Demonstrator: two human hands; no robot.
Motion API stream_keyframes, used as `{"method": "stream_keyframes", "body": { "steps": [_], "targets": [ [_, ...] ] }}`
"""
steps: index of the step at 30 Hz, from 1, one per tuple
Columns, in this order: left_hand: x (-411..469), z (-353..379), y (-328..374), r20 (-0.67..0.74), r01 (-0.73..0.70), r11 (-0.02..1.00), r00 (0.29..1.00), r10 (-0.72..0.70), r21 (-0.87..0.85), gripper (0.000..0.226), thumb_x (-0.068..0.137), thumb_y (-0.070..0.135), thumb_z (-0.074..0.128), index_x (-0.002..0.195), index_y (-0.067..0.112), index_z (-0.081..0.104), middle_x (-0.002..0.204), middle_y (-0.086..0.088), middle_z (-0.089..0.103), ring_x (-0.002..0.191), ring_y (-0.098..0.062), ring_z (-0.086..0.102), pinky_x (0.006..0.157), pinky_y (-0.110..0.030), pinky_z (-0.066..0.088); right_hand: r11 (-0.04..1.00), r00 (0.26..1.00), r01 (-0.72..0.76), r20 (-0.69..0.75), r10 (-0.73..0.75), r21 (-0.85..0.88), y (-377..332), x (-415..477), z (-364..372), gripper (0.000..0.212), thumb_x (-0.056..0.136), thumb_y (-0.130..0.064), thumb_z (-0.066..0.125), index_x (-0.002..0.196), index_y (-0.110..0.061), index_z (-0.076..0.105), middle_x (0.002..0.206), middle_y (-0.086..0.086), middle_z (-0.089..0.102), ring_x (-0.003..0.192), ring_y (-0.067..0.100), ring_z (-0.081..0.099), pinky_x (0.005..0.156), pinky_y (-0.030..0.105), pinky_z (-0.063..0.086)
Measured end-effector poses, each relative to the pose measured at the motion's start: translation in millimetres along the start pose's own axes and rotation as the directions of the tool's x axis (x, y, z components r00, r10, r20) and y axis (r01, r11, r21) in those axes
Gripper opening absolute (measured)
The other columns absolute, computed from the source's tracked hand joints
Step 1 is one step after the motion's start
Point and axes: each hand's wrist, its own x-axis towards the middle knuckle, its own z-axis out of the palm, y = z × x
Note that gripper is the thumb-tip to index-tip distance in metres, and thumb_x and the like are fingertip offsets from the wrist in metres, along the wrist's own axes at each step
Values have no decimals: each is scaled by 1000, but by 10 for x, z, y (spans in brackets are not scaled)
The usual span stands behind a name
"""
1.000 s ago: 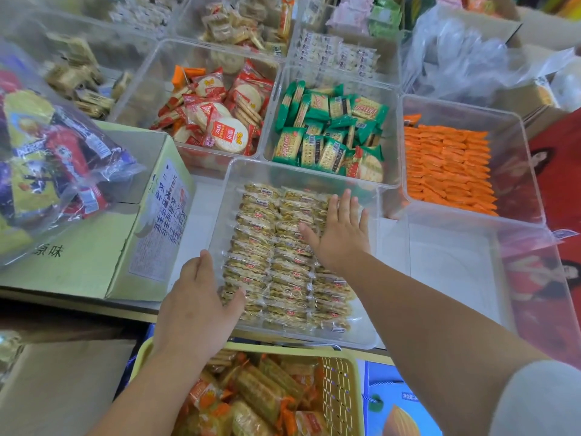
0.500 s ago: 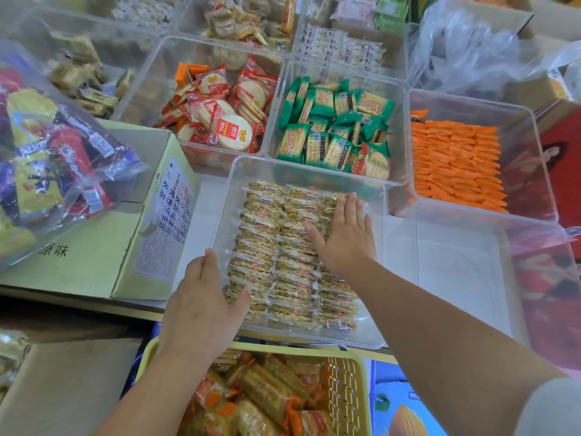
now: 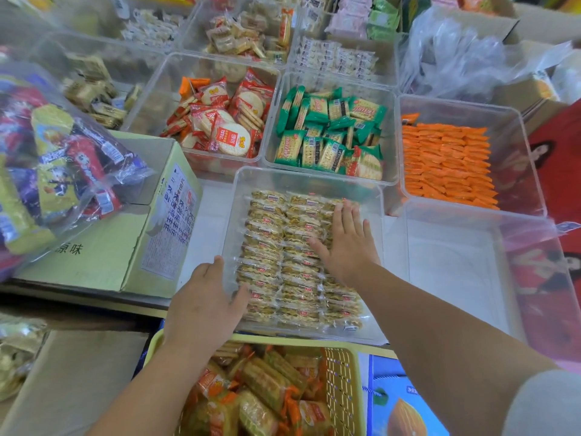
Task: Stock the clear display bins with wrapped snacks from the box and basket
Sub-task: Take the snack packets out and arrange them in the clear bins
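Note:
A clear bin [image 3: 301, 179] in front of me holds neat rows of clear-wrapped golden snacks [image 3: 276, 256]. My right hand [image 3: 347, 243] lies flat on the right rows, fingers spread, holding nothing. My left hand [image 3: 206, 302] rests against the bin's near left corner, its fingers curled over the rim and touching the snacks. Below, a yellow basket [image 3: 344, 382] holds orange-wrapped snacks [image 3: 264, 388]. A pale green cardboard box [image 3: 132, 247] stands to the left.
Behind are bins of red-wrapped round crackers [image 3: 226, 121], green-wrapped crackers [image 3: 330, 133] and orange packets [image 3: 446, 165]. An empty clear bin [image 3: 452, 265] sits to the right. A plastic bag of mixed snacks [image 3: 53, 165] lies on the box. More bins stand further back.
My right hand has slid a little forward over the snack rows and lies flatter. My left hand has stayed at the bin's near left corner.

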Motion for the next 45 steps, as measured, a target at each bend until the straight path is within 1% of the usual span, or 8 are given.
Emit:
{"method": "stream_keyframes", "body": {
  "steps": [5, 15, 21, 26, 34, 40, 43, 45],
  "targets": [
    [-44, -60, 44, 23, -52, 999, 998, 52, 11, 82, 99, 60, 50, 163, 13, 27, 159, -8, 40, 134, -30, 52, 100, -42, 48, 996, 995, 65, 77, -71, 68, 44, -464, -34, 91, 95, -74, 7, 160, -13, -10, 167, 11, -17, 154, 29, -17, 126, 48, -3],
    [-1326, -278, -241, -166, -167, 985, 971, 170, 30, 73, 84, 62, 51, 134, 11, 67, 134, -13, 63, 120, -37, 61, 99, -51, 52, 864, 960, 223, 54, -276, 451, -548, -1448, -385, 71, 95, -69, 41, 156, -32, 29, 169, 6, 7, 154, 34, 9, 122, 56, 19],
    [-2131, -506, -1042, -289, 16, 997, 957, -36, -70, 71, 81, 62, 52, 129, 14, 70, 135, -6, 63, 125, -31, 57, 104, -47, 46, 771, 869, 459, -44, -493, 441, -1386, -2021, -511, 67, 93, -64, 51, 151, -34, 38, 167, 4, 15, 152, 29, 16, 122, 50, 22],
    [-2241, -734, -1911, -357, 139, 969, 911, -206, -205, 52, 88, 43, 72, 129, 11, 69, 133, -8, 63, 127, -31, 52, 108, -43, 39, 719, 797, 568, -49, -602, 401, -2181, -2347, -495, 66, 95, -63, 49, 153, -36, 34, 168, 0, 13, 152, 22, 14, 123, 41, 16],
    [-1732, -1117, -3270, -38, 317, 919, 941, -335, -233, 79, 89, 52, 73, 155, 23, 40, 151, -9, 46, 139, -31, 44, 114, -40, 37, 716, 769, 611, -35, -639, 338, -3431, -2484, -387, 55, 99, -63, 41, 150, -43, 39, 169, -8, 4, 153, 17, -18, 125, 46, 3],
    [-1032, -1269, -3801, 14, 357, 909, 932, -362, -217, 98, 74, 48, 86, 157, 33, 36, 156, -18, 34, 139, -41, 44, 113, -40, 38, 813, 815, 555, 81, -574, 173, -3757, -2443, -254, 60, 96, -72, 26, 145, -42, 44, 167, -10, 6, 145, 20, -40, 124, 54, 4],
    [-639, -1192, -3939, 49, 444, 825, 888, -457, -348, 97, 78, 54, 82, 159, 35, 32, 163, -19, 24, 143, -44, 39, 118, -45, 36, 838, 832, 523, 117, -542, 156, -3777, -2455, -261, 56, 96, -70, 27, 144, -46, 40, 166, -13, 2, 145, 18, -41, 122, 57, 14],
    [-404, -1125, -4025, 83, 525, 680, 818, -569, -511, 90, 86, 60, 70, 161, 30, 29, 162, -21, 29, 141, -45, 41, 115, -49, 40, 848, 838, 510, 142, -527, 141, -3782, -2457, -281, 54, 96, -68, 29, 144, -46, 40, 166, -15, 1, 145, 18, -41, 120, 57, 18]
  ]
}}
